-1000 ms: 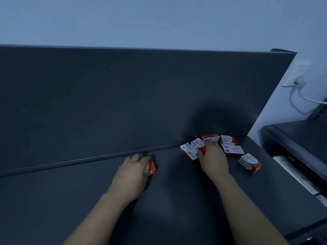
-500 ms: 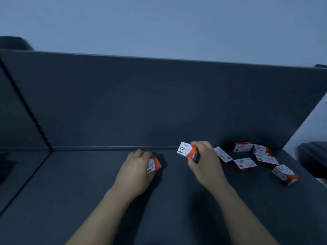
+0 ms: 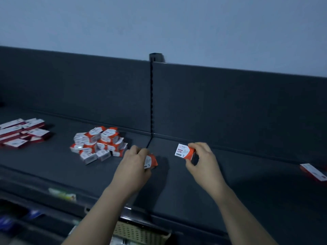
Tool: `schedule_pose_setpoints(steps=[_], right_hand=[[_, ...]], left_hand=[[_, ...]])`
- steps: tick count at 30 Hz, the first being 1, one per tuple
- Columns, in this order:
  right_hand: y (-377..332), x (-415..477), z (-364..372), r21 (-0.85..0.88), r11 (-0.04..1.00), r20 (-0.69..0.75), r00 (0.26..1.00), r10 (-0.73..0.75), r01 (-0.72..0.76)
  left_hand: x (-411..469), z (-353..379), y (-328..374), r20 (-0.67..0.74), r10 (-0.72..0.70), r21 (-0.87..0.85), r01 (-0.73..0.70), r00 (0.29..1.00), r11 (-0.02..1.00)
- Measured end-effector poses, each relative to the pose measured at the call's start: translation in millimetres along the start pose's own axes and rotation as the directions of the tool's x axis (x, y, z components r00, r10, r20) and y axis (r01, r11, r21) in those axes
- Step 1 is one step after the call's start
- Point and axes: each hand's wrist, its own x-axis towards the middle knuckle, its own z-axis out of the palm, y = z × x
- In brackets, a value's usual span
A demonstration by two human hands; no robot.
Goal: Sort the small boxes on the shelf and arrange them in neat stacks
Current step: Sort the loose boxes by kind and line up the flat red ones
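Looking down through the head view, I find nearest to me, at bottom centre of the frame, a woven basket (image 3: 139, 234) under the front lip of the dark shelf (image 3: 238, 188). A label (image 3: 62, 194) on that lip at lower left is too smeared for me to read.

Both bare forearms rise from the bottom edge toward the middle. The left hand (image 3: 133, 162) is curled around an orange-and-white box (image 3: 151, 161) low over the shelf, just right of the seam between two shelf sections. I cannot tell whether the box touches the surface. Only its right end, marked with a 3, shows past the fingers.

The right hand (image 3: 203, 160), right of centre, pinches a paper clips box (image 3: 184, 152) with the thumb below and the fingers on top. It holds the box tilted above the shelf, white printed face toward me, reading PAPER CLIPS and 3. The two boxes are near each other but apart.

Farther back, left of centre, a pile of small boxes (image 3: 99, 145) of the same orange-and-white kind lies heaped and uneven. At the far left, flat dark red boxes (image 3: 23, 133) lie in a low spread. At the right edge one flat box (image 3: 313, 172) lies alone, cut off by the frame.

Behind everything stands the dark back panel (image 3: 230, 103), split by a slotted upright (image 3: 151, 96), with the pale wall (image 3: 159, 23) above.
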Motion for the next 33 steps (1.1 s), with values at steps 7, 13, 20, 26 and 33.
schedule_pose_setpoints(steps=[7,13,20,26,33], right_hand=[[-65,-2,85,0.05,0.998,0.145,0.989,-0.041,0.034],[-92,6,137,0.053,0.996,0.266,0.961,-0.081,0.07],[-97,24,174,0.043,0.995,0.394,0.914,-0.097,0.087],[-91,44,190,0.037,0.992,0.432,0.893,-0.122,0.117],[-82,50,202,0.03,0.988,0.378,0.913,-0.15,0.15]], left_hand=[[-28,-43,-96,-0.038,-0.173,0.052,0.175,0.984,0.983],[-29,-53,-143,0.015,-0.298,0.074,0.296,0.955,0.952],[-18,-47,-167,0.028,-0.335,0.11,0.33,0.942,0.937],[-2,-40,-174,-0.023,-0.39,0.067,0.39,0.921,0.918],[3,-35,-177,-0.105,-0.395,0.092,0.404,0.913,0.91]])
